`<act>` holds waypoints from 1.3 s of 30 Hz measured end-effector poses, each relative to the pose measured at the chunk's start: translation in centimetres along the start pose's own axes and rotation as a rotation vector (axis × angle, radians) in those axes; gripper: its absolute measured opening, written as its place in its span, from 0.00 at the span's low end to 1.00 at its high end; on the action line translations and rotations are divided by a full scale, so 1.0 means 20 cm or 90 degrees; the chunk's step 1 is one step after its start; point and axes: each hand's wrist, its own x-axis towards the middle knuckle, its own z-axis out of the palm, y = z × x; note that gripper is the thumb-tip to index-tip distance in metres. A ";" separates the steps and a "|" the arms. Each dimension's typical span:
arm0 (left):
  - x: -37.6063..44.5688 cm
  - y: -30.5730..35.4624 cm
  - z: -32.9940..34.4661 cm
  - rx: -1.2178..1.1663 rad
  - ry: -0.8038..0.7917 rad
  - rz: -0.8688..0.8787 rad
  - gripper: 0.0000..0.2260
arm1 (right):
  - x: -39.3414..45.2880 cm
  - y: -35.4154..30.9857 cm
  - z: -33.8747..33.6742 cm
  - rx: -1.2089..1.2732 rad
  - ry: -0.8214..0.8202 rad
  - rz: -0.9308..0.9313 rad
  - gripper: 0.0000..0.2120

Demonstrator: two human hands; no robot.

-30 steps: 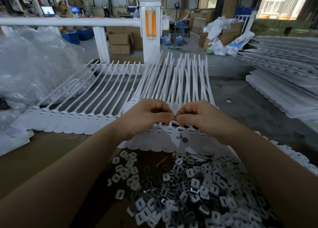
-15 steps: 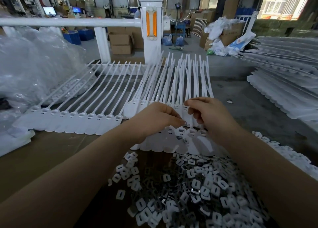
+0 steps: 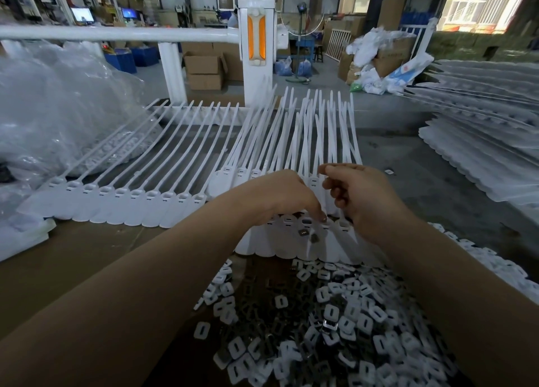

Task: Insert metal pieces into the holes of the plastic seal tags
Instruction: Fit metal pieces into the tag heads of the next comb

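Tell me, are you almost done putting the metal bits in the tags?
Not nearly. I can't tell which holes are filled. In hand: the left hand presses a fingertip down on a tag in the near row, and the right hand hovers beside it with curled fingers. Two metal pieces lie loose on that row. Left: a big pile of pieces, plus the tag row on the left.

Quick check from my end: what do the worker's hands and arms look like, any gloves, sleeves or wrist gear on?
Both hands are bare: no gloves on the left hand or the right hand. Both forearms are uncovered as far as the frame edge, so no sleeves show. No watch, band, ring or marking is visible on either wrist or hand.
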 end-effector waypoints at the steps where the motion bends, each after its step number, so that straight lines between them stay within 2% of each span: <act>1: 0.01 0.00 0.00 0.010 -0.003 -0.003 0.17 | 0.00 0.00 0.00 -0.002 0.000 -0.001 0.07; 13: 0.03 0.06 0.01 0.151 -0.025 -0.012 0.17 | -0.03 -0.01 0.02 -0.059 0.006 -0.016 0.07; 26: 0.03 0.06 0.02 0.173 -0.001 -0.003 0.19 | -0.04 -0.02 0.02 -0.070 -0.001 -0.017 0.07; 34: 0.01 0.05 0.01 0.110 -0.018 -0.011 0.16 | -0.04 -0.01 0.02 -0.072 -0.006 -0.023 0.08; 39: 0.02 0.05 0.03 0.154 -0.003 0.001 0.15 | -0.04 -0.01 0.02 -0.082 -0.003 -0.010 0.08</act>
